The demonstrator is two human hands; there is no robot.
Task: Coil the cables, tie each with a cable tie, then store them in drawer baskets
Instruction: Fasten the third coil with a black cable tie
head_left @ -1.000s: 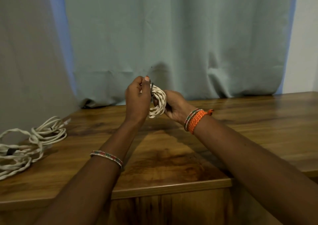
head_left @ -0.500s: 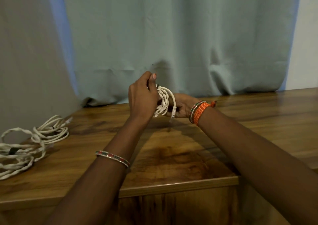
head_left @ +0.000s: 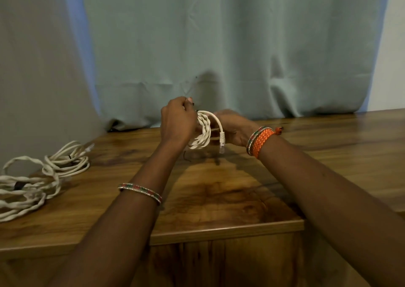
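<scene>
A small coil of white twisted cable (head_left: 202,133) is held between both hands a little above the wooden table (head_left: 219,190), near the curtain. My left hand (head_left: 177,122) grips the coil's left side, fingertips pinching something dark and thin at the top. My right hand (head_left: 234,126) holds the coil from behind on the right. A loose end with a clear plug (head_left: 222,143) hangs down from the coil. A thin dark strand (head_left: 186,156), possibly a cable tie, dangles under the coil.
Two more white cable bundles (head_left: 39,177) with dark ties lie at the table's left edge. A grey-green curtain (head_left: 219,56) hangs right behind the table. The table's front edge steps forward on the left.
The coil turned in my hands and its plug end swung free, now hanging down. Both hands stay together at the coil; my left fingertips shifted up to its top.
</scene>
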